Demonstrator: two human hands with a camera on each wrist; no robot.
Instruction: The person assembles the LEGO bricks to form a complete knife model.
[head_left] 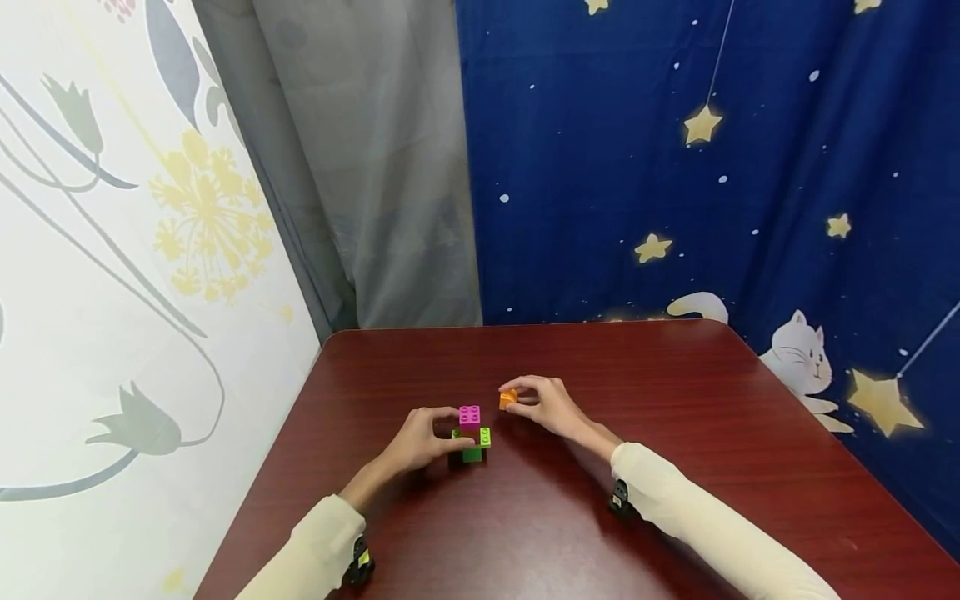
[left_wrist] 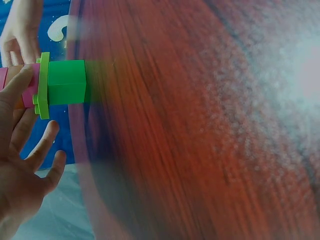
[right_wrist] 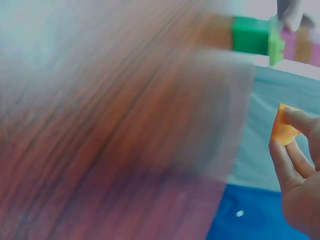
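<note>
A small upright stack of toy building bricks stands on the table, with a green brick (left_wrist: 67,81) at the bottom and a lime plate (head_left: 485,437) above it. Over the plate come a pink brick, an orange-brown layer and a pink top brick (head_left: 469,415). My left hand (head_left: 416,442) holds the stack's upper part between thumb and fingers; its other fingers are spread. Behind and to the right of the stack, my right hand (head_left: 551,408) pinches an orange toy brick (right_wrist: 284,132) between thumb and fingertips, apart from the stack.
The dark red wooden table (head_left: 570,517) reaches back to a grey curtain (head_left: 397,167) and a blue star-patterned curtain (head_left: 585,167). On the left rises a white flower-patterned wall (head_left: 90,333). Both wrists wear small black devices (head_left: 360,560).
</note>
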